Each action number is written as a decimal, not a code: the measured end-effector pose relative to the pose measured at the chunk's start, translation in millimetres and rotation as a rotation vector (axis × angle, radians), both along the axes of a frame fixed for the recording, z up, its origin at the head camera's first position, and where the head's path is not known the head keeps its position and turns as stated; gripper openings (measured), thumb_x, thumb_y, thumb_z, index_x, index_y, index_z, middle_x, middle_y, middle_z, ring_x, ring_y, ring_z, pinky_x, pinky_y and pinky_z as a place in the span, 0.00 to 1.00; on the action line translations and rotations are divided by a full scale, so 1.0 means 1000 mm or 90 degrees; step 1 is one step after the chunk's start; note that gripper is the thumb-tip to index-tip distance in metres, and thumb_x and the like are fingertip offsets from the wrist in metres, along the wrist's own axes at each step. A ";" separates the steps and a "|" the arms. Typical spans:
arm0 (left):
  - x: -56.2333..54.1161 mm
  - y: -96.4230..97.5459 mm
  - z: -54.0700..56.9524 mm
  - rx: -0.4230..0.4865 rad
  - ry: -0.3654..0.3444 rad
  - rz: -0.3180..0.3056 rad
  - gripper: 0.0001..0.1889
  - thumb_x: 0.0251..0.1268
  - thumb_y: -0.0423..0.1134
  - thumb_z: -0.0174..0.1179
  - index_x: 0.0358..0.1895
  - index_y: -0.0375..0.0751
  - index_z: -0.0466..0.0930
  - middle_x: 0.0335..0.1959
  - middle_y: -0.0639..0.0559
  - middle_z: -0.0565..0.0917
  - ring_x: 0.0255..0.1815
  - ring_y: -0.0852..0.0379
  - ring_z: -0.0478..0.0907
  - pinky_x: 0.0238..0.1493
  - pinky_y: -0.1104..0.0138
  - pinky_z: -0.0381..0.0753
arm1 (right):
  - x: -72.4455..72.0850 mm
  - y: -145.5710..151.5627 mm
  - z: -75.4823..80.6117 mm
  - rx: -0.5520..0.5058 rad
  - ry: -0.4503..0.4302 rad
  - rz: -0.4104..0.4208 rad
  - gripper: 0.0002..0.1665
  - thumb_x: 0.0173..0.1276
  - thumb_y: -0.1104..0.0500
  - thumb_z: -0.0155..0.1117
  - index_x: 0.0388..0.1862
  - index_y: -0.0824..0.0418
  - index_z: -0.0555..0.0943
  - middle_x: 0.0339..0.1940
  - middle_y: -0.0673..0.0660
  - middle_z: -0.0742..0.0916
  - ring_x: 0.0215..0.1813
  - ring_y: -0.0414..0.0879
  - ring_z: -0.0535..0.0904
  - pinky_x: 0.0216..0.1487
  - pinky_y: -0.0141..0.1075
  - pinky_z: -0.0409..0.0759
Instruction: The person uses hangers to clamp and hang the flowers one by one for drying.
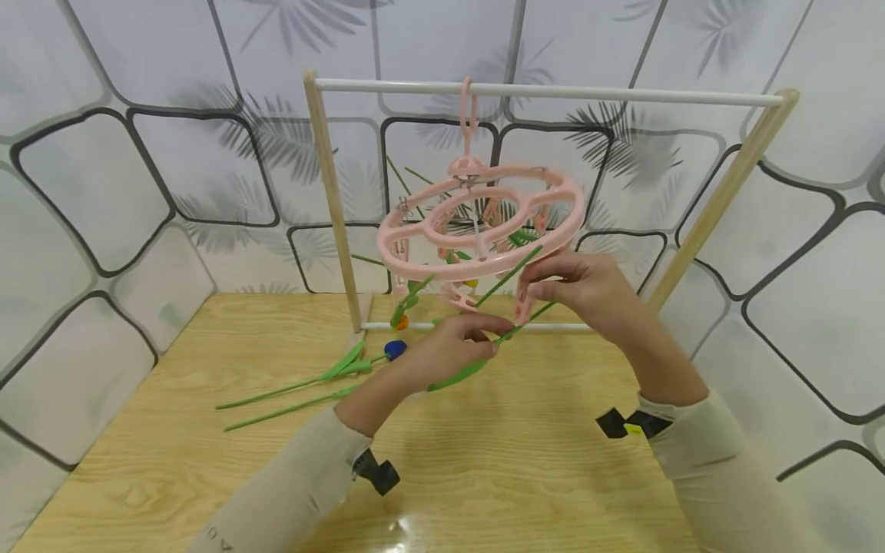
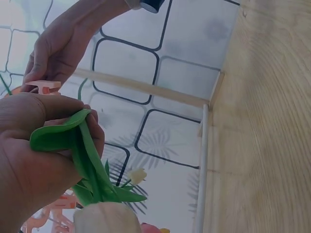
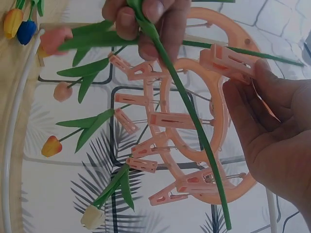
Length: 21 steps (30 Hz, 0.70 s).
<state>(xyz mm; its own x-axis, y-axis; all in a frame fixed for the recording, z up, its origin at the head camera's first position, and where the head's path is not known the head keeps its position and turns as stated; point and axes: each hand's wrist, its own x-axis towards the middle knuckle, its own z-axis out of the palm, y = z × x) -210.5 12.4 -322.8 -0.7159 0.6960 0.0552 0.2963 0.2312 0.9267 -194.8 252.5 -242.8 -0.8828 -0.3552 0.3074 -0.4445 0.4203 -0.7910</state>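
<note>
My left hand [image 1: 449,349] grips an artificial tulip by its green stem and leaves [image 2: 90,150], under the pink round clip hanger [image 1: 477,269]. A pale cream bloom [image 2: 107,218] shows large at the bottom of the left wrist view. To the right, my right hand [image 1: 588,288] pinches a pink clothespin [image 3: 228,63] hanging from the hanger's rim, thumb on one side and fingers on the other. One green stem [image 3: 243,50] passes by that clothespin. Other tulips hang bloom-down from the hanger's clips, among them a yellow-orange one [image 3: 51,145] and a white one [image 3: 92,217].
The hanger hooks over the white top bar [image 1: 608,94] of a wood-legged rack [image 1: 332,192]. On the wooden table [image 1: 207,476], left of the hands, lie tulips with green stems, one with a blue bloom [image 1: 396,350]. Patterned cloth [image 1: 173,61] surrounds the table.
</note>
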 end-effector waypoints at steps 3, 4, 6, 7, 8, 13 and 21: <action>0.000 0.004 0.001 0.027 -0.010 0.003 0.20 0.78 0.39 0.55 0.69 0.52 0.75 0.65 0.56 0.78 0.59 0.51 0.78 0.55 0.59 0.81 | 0.000 -0.003 -0.001 0.007 -0.007 0.003 0.10 0.71 0.59 0.67 0.47 0.62 0.88 0.48 0.55 0.87 0.46 0.45 0.86 0.46 0.37 0.86; -0.001 0.005 0.001 0.032 -0.013 0.006 0.20 0.78 0.39 0.55 0.69 0.51 0.75 0.66 0.55 0.78 0.60 0.50 0.79 0.56 0.59 0.81 | 0.000 -0.004 -0.001 0.010 -0.008 0.002 0.10 0.71 0.59 0.68 0.47 0.62 0.88 0.48 0.56 0.87 0.47 0.45 0.86 0.47 0.37 0.86; 0.000 0.007 0.003 0.040 -0.024 0.011 0.21 0.77 0.39 0.56 0.70 0.50 0.74 0.66 0.54 0.78 0.61 0.51 0.79 0.58 0.59 0.81 | 0.000 -0.005 -0.002 0.023 -0.007 -0.008 0.09 0.71 0.58 0.68 0.46 0.60 0.88 0.49 0.55 0.86 0.49 0.44 0.84 0.47 0.35 0.85; 0.000 0.008 0.005 0.045 -0.030 0.011 0.21 0.77 0.39 0.56 0.70 0.49 0.74 0.66 0.53 0.78 0.62 0.50 0.78 0.59 0.59 0.81 | 0.000 -0.005 -0.003 0.028 -0.006 -0.011 0.09 0.71 0.58 0.68 0.46 0.60 0.89 0.50 0.54 0.86 0.50 0.44 0.84 0.47 0.34 0.85; 0.000 0.009 0.006 0.049 -0.038 0.013 0.21 0.77 0.39 0.56 0.70 0.48 0.74 0.66 0.52 0.77 0.62 0.50 0.78 0.59 0.59 0.81 | 0.000 -0.005 -0.003 0.032 -0.005 -0.014 0.09 0.71 0.57 0.68 0.46 0.59 0.89 0.50 0.53 0.86 0.51 0.44 0.83 0.47 0.34 0.84; 0.002 0.008 0.012 0.071 -0.045 0.010 0.22 0.76 0.37 0.56 0.70 0.45 0.74 0.67 0.50 0.77 0.62 0.51 0.78 0.61 0.59 0.80 | 0.000 -0.007 -0.003 0.036 -0.009 -0.017 0.10 0.71 0.55 0.68 0.46 0.59 0.89 0.50 0.52 0.86 0.52 0.42 0.83 0.48 0.35 0.85; 0.002 0.007 0.018 0.093 -0.033 -0.006 0.21 0.75 0.36 0.56 0.69 0.43 0.74 0.66 0.50 0.78 0.58 0.54 0.79 0.60 0.61 0.80 | 0.001 -0.010 -0.002 0.052 -0.014 -0.020 0.11 0.71 0.54 0.68 0.46 0.58 0.89 0.51 0.54 0.87 0.50 0.42 0.84 0.46 0.36 0.85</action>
